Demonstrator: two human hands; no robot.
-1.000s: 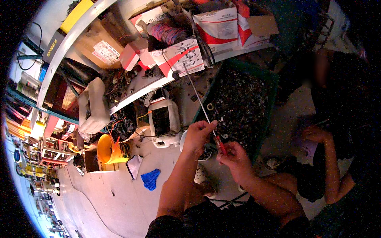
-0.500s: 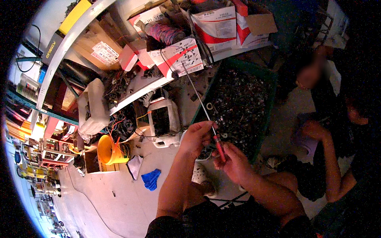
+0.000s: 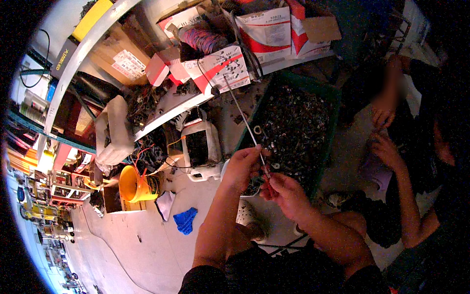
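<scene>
Rod [image 3: 241,109], long, thin and pale, with red handle [image 3: 266,182]: held at a slant between two bare hands, its far end pointing up and away toward the shelf.

Left hand [image 3: 243,166]: fingers [image 3: 257,149] closed to a pinch, thumb and fingertips at the lower part of the rod, just above the handle. The rod runs out beyond them.

Right hand [image 3: 289,192]: fingers curled around the red handle, thumb along its upper side; much of the handle is hidden within the grip.

Green bin [image 3: 329,158], filled with small metal parts [image 3: 301,120]: beyond and to the right of the hands, the rod passing along its left side.

White and red box [image 3: 208,78], on the shelf [image 3: 172,115]: behind the rod's far end; dark specks show before its face. Whether the rod touches it cannot be told.

Cut-open white jug [image 3: 214,169]: left of the rod.

Yellow bucket [image 3: 129,184] and blue cloth [image 3: 185,221]: farther left, the cloth on the floor [image 3: 152,255].

Co-worker's hand [image 3: 387,149]: at right, well apart from the rod.
</scene>
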